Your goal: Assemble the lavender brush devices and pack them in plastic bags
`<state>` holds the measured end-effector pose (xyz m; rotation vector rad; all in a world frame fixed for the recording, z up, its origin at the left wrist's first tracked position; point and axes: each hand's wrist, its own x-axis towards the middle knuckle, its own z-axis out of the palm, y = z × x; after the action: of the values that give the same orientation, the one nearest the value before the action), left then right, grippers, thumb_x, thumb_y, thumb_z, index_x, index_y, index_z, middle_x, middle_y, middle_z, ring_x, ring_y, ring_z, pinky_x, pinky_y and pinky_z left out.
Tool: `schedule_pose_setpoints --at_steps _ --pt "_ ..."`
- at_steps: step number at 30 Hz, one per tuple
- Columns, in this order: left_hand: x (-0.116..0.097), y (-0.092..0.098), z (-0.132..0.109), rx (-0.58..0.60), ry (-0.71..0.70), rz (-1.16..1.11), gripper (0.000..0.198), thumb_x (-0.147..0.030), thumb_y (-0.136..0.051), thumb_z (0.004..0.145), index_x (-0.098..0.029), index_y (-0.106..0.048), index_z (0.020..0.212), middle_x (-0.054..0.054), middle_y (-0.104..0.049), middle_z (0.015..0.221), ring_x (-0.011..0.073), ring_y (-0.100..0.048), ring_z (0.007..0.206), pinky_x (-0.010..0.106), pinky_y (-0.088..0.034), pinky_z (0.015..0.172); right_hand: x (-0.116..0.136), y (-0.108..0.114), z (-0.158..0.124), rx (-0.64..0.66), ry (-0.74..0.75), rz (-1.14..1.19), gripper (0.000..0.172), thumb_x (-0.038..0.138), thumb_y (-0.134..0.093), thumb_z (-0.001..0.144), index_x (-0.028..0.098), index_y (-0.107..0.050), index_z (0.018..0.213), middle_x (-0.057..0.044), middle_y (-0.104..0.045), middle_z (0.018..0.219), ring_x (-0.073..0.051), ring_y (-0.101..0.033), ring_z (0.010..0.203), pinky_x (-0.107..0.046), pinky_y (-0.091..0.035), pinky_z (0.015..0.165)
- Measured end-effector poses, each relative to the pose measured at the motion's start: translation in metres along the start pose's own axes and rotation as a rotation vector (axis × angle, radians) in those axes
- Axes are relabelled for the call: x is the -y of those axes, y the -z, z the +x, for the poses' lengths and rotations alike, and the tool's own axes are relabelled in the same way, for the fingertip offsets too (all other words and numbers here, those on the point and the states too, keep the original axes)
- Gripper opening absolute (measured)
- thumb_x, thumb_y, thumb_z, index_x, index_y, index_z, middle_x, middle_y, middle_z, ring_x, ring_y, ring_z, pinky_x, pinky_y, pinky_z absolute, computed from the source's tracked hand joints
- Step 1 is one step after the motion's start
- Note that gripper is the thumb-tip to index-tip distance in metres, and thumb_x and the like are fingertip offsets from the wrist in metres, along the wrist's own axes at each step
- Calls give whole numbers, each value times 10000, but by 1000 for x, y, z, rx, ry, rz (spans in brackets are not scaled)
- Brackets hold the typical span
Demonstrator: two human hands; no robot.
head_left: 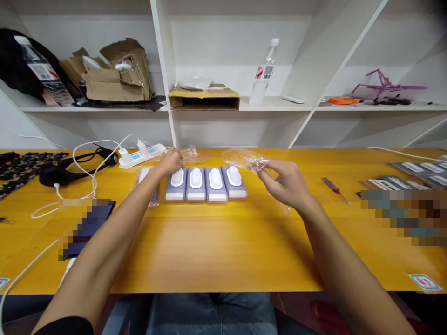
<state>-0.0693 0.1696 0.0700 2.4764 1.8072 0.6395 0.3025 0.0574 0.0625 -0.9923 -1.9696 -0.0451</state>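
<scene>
"While our right hand (286, 184) pinches the crumpled clear plastic bag (248, 161) just behind the four lilac-and-white plastic cases (206, 184), how will it handle?"

"Light, limp, slippery, we judge — take a bunched edge. Our left hand (172, 163) curls at the leftmost case (176, 185); whether it grips, we cannot tell."

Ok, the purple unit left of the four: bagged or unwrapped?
Bagged: clear film surrounds the unit, partly behind the left forearm; the four lie bare. Right hand pinches a loose bag.

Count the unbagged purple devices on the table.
4, side by side in one row: first by the left hand, second, third, fourth. A bagged one may lie left, partly under the arm.
</scene>
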Motion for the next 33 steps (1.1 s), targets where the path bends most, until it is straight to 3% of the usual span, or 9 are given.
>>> schedule_pose_setpoints --at_steps 3,5,7,10,13,17,22,27,33 --pt "-10 13 -12 -9 -6 -39 424 -235 -706 916 -132 -780 1321 228 -649 1597 422 -508 1588 633 -399 1319 6 -8 -10 -99 25 105 204 206 -677 1019 272 -862 1072 -49 -891 1052 -272 -849 948 -398 -637 851" --pt "-31 21 -27 -58 -79 -115 445 -334 -654 1022 -174 -721 1432 171 -625 1638 319 -562 1557 528 -405 1347 15 -8 -15 -196 -23 220 159 214 -739 1000 286 -869 1056 -45 -890 1056 -279 -847 987 -432 -644 919" --pt "-60 21 -48 -140 -180 -482 424 -415 -685 1040 -185 -735 1393 156 -710 1534 303 -672 1434 518 -499 1278 26 -6 -17 -270 -132 442 137 229 -795 974 297 -876 1060 -41 -889 1060 -289 -845 1010 -473 -648 972" --pt "-106 8 -83 -10 -233 -934 574 -469 -807 967 -182 -689 1451 183 -732 1516 315 -692 1432 514 -561 1223 45 -7 -18 -237 -340 909 159 255 -829 930 302 -871 1076 -36 -887 1055 -298 -853 994 -509 -674 969" --pt "-134 -12 -111 56 -223 -1134 623 -420 -893 900 -199 -694 1448 169 -773 1462 306 -730 1389 513 -558 1239 57 -17 -21 -146 -542 1157 188 278 -812 904 300 -852 1086 -36 -885 1084 -304 -853 1043 -543 -673 1022" --pt "-127 -26 -121 69 -48 -1274 237 -423 -782 979 -193 -798 1035 133 -865 1094 264 -858 957 436 -717 887 59 -30 -26 46 -634 1237 361 411 -730 881 253 -816 1194 -137 -850 1286 -398 -778 1278 -655 -614 1105" --pt "-97 -22 -112 -75 81 -1199 244 -435 -847 923 -198 -786 927 86 -829 845 183 -754 581 286 -561 478 44 -32 -28 198 -579 1193 679 709 -601 930 244 -731 1406 -190 -729 1516 -432 -701 1380 -657 -624 1064" --pt "-96 -22 -109 -395 181 -1205 297 -459 -876 919 -226 -693 884 12 -712 718 141 -658 507 242 -412 365 36 -44 -38 365 -539 1140 626 633 -854 898 266 -730 1390 -162 -805 1341 -335 -798 1166 -509 -669 967" --pt "-103 -25 -112 -490 226 -1232 306 -479 -797 990 -259 -584 976 -5 -709 801 129 -670 507 233 -458 378 48 -63 -48 554 -614 1104 470 430 -957 873 215 -787 1255 -112 -859 1150 -235 -824 1043 -416 -647 983"
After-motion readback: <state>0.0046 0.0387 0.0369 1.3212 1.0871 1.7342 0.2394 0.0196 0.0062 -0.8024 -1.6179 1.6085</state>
